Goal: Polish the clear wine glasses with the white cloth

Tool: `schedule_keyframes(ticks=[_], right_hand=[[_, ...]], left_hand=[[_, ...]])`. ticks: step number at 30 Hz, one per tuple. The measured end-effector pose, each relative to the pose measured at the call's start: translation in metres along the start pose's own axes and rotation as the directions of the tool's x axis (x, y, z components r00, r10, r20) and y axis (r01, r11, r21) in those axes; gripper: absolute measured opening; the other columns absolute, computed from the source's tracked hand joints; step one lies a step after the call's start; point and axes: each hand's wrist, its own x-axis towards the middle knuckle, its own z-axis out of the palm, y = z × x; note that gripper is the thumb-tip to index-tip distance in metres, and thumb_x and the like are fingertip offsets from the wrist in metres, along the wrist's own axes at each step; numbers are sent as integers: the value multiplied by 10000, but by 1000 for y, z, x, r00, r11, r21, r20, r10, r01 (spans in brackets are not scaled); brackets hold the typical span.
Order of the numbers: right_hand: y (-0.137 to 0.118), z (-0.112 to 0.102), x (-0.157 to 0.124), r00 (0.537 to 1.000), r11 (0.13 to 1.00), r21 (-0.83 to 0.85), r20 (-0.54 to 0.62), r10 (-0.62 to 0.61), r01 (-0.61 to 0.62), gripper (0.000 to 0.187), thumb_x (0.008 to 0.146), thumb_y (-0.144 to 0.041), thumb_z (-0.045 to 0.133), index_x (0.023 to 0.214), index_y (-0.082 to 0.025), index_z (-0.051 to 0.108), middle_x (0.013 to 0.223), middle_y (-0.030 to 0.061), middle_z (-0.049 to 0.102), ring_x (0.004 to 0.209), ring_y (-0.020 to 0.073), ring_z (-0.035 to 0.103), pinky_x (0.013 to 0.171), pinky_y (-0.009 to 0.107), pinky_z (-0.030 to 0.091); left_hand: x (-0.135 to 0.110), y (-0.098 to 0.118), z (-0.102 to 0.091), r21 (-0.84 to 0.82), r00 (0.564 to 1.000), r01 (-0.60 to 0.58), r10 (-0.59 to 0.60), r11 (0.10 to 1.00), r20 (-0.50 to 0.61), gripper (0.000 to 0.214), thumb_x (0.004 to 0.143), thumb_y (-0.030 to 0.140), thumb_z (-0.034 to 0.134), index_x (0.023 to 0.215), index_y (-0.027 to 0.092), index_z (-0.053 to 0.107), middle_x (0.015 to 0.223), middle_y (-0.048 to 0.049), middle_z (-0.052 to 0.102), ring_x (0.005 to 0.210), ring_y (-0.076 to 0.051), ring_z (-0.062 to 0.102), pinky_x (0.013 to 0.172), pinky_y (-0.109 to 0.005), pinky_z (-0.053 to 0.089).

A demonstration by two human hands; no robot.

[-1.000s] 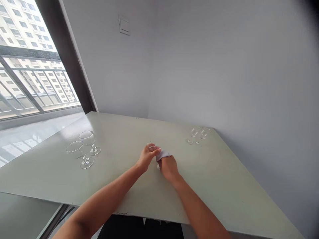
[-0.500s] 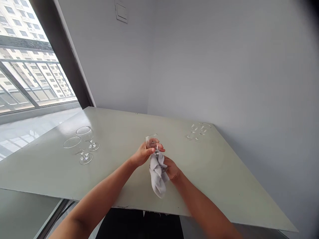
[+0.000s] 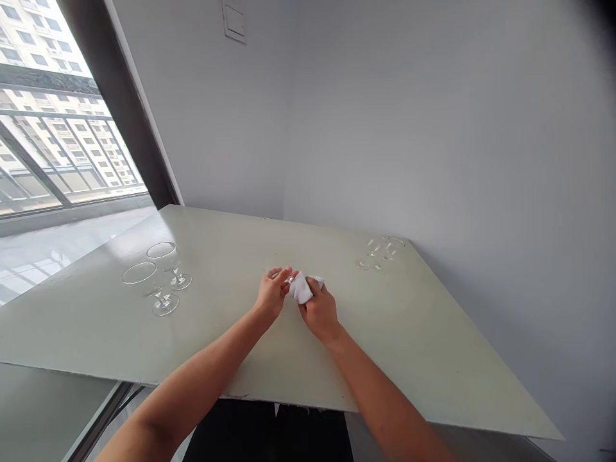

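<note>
My left hand [image 3: 271, 296] is closed around a small stemmed glass [image 3: 290, 279], tilted onto its side above the table. Fingers cover most of its bowl, and only a clear bit near the stem shows. A white cloth [image 3: 301, 289] is bunched in my right hand [image 3: 321, 313], which is closed on it. The cloth wraps the foot end of the glass, so the foot is hidden. Both hands are close together over the middle of the table.
Two larger stemmed glasses, a nearer one [image 3: 166, 305] and a farther one [image 3: 181, 281], stand on the table [image 3: 231, 244] at left. Smaller stemmed glasses [image 3: 373, 247] stand near the far right corner. Grey walls [image 3: 409, 128] border the table behind and at right.
The glass has gone from upright to tilted sideways. My right hand has turned over and gathered up the hanging cloth around the foot end. The standing glasses have not moved.
</note>
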Motion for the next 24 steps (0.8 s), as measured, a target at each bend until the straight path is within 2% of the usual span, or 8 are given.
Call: schedule_keyframes(ticks=[6, 9, 12, 14, 16, 18, 20, 24], right_hand=[[19, -13, -3, 958, 984, 178, -280, 62, -11, 428, 824, -209, 471, 1252, -208, 444, 1133, 112, 552, 1056, 263, 503, 852, 379, 435], [21, -20, 0, 995, 974, 222, -95, -27, 48, 445, 802, -205, 499, 1245, -219, 457, 1193, 98, 528, 1037, 266, 496, 853, 383, 426], [15, -20, 1, 981, 939, 332, 134, -140, 89, 268, 774, -159, 507, 1008, -241, 609, 1107, 58, 563, 905, 224, 515, 755, 336, 442], [12, -19, 0, 971, 870, 493, 207, -122, 4, 156, 760, -159, 524, 842, -234, 634, 1001, 35, 569, 822, 188, 511, 685, 302, 440], [10, -18, 0, 964, 675, 713, 267, -15, -187, 70, 730, -194, 587, 783, -219, 625, 918, 17, 552, 782, 165, 508, 651, 277, 437], [10, -15, 0, 935, 362, 862, 333, 124, -355, 106, 676, -227, 663, 770, -205, 622, 837, 5, 551, 743, 153, 514, 643, 269, 437], [9, -10, 2, 892, 89, 906, 384, 238, -414, 178, 633, -257, 707, 779, -206, 619, 776, -5, 567, 700, 145, 520, 649, 275, 439], [-2, 4, 8, 801, -313, 868, 482, 355, -384, 283, 629, -391, 698, 842, -239, 590, 813, -2, 608, 724, 161, 553, 672, 299, 454]], left_hand=[[18, 13, -15, -211, 977, 120, -153, 970, -150, 258, 692, 200, 699, 838, 142, 494, 799, -57, 589, 877, -205, 640, 719, -273, 557], [19, 16, -18, -177, 973, 147, -174, 973, -148, 217, 714, 194, 675, 830, 129, 503, 784, -58, 588, 835, -196, 648, 669, -250, 558], [14, 15, -16, -55, 979, 202, -202, 978, 8, 178, 718, 184, 663, 815, 117, 529, 799, -64, 600, 809, -195, 651, 654, -250, 550], [9, 13, -15, 5, 963, 240, -239, 971, 124, 187, 703, 187, 675, 819, 119, 546, 846, -71, 614, 820, -200, 648, 701, -274, 545], [5, 12, -13, 7, 932, 304, -299, 953, 202, 178, 715, 214, 665, 817, 115, 558, 869, -83, 625, 809, -184, 646, 749, -280, 532], [3, 12, -11, -44, 894, 366, -338, 929, 294, 179, 757, 264, 620, 835, 111, 570, 875, -89, 631, 784, -155, 642, 772, -264, 517], [2, 12, -8, -120, 872, 377, -309, 918, 379, 219, 787, 310, 579, 889, 117, 574, 902, -81, 634, 794, -137, 636, 799, -252, 500], [-1, 9, -1, -226, 947, 163, -88, 960, 309, 221, 767, 322, 604, 921, 186, 524, 1052, -42, 595, 944, -155, 608, 892, -296, 453]])
